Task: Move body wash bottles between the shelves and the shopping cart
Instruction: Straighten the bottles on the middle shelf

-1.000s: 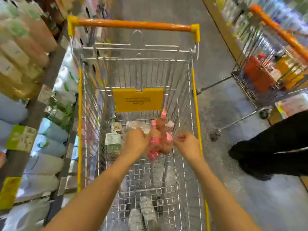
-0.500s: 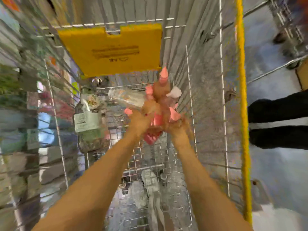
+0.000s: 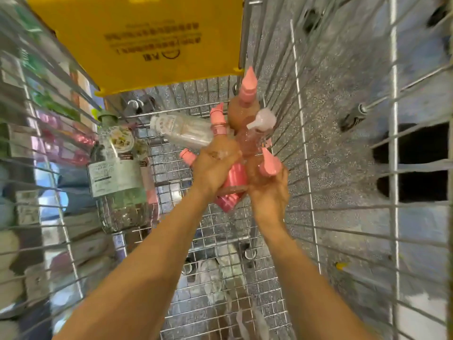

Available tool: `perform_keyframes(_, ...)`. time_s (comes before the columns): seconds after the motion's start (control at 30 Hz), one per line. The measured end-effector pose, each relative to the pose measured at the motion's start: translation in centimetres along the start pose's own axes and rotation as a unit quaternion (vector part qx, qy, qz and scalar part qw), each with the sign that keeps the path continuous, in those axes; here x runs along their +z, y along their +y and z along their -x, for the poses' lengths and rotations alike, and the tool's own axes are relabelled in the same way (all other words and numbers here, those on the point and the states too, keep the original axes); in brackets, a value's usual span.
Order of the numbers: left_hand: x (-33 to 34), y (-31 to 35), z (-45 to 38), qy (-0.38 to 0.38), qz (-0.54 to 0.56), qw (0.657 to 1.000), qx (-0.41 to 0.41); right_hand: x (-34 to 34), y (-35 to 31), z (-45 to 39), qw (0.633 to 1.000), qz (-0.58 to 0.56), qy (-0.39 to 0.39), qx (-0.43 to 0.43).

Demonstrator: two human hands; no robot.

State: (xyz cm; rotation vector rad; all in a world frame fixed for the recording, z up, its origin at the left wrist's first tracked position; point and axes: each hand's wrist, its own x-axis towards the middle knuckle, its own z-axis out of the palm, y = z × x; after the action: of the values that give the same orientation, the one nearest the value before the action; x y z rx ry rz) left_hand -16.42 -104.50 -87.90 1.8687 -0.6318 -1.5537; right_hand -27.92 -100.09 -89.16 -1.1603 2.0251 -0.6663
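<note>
While deep inside the shopping cart (image 3: 297, 143), both hands clasped around a bundle of body wash bottles (image 3: 235, 177).

Left hand (image 3: 214, 168) curled over the near side of the bundle, right hand (image 3: 268, 186) wrapped under its right side, pink caps and one pale pump poking out between them. Held just above the cart's wire floor, near the far right corner, below the yellow flap (image 3: 147, 40). Already lying in the cart: a clear labelled bottle (image 3: 117, 173) against the left edge and a pale bottle (image 3: 183, 131) along the far edge. Judged midway: unclear whether loading or lifting out; release or lift not yet done. Shelf goods blurred beyond the left wires.
</note>
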Motion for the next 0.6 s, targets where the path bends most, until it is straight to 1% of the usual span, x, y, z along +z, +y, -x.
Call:
perform_keyframes(0.1, -0.7, 0.7, 2.0, 0.005, 0.032, 0.999, 0.014, -1.7, -1.9, 1.1, 0.999, -0.005, 0.01, 0.042)
perform_keyframes(0.13, -1.0, 1.2, 2.8, 0.011, 0.033, 0.999, 0.02, -2.4, -2.8, 1.2, 0.999, -0.003, 0.007, 0.038)
perform_keyframes(0.2, -1.9, 2.5, 4.4, 0.023, 0.028, 0.999, 0.035, -4.2, -5.2, 1.8, 1.0, -0.024, -0.005, 0.003)
perform_keyframes(0.27, -2.8, 4.0, 6.4, 0.031, 0.02, 0.998, 0.059, -6.3, -8.1, 2.5, 0.998, -0.055, -0.037, -0.011)
perform_keyframes(0.37, -4.5, 6.7, 10.7, 0.038, 0.036, 0.994, 0.091, -9.5, -12.0, 4.2, 0.993, -0.059, -0.079, -0.059)
perform_keyframes(0.5, -7.5, 12.2, 16.8, 0.039, 0.039, 0.979, 0.195, -14.7, -17.9, 6.9, 0.98, -0.103, -0.127, -0.114)
perform_keyframes(0.57, -8.9, 15.0, 20.1, 0.031, 0.039, 0.968, 0.245, -17.4, -21.4, 8.9, 0.968, -0.111, -0.153, -0.167)
perform_keyframes(0.6, -9.6, 16.4, 21.9, 0.04, 0.036, 0.962, 0.268, -18.7, -23.1, 10.0, 0.961, -0.116, -0.156, -0.196)
